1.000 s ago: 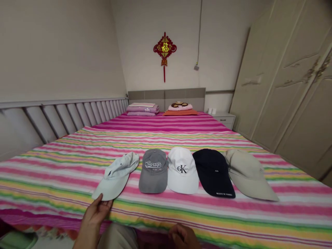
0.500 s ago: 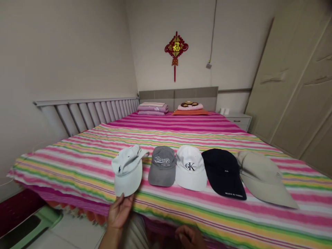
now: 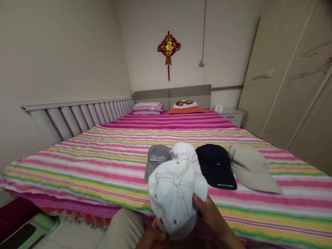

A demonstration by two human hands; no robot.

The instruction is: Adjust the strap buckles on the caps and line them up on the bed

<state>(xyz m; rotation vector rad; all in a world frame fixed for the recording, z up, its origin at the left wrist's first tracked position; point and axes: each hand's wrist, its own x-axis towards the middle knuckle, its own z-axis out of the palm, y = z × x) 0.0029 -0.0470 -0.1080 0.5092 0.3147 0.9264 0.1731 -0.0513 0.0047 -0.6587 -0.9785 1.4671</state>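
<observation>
A pale mint-white baseball cap is up in front of me, crown facing the camera and brim toward my body. My left hand grips it low on the left, its fingers partly hidden. On the right side my right hand pinches the cap's edge with thumb and fingers. Behind it on the bed lie a grey baseball cap with "Always" lettering and a white baseball cap, both partly covered by the held one. Farther right are a black baseball cap and a beige baseball cap.
The caps rest on a striped bedspread. Folded bedding is stacked at the headboard. A metal railing runs along the left. A green stool stands at lower left; a wardrobe is on the right.
The mint-white cap has been lifted off the bed and brought right and closer, its crown now turned to the camera. My right hand has come up and taken hold of it too.
</observation>
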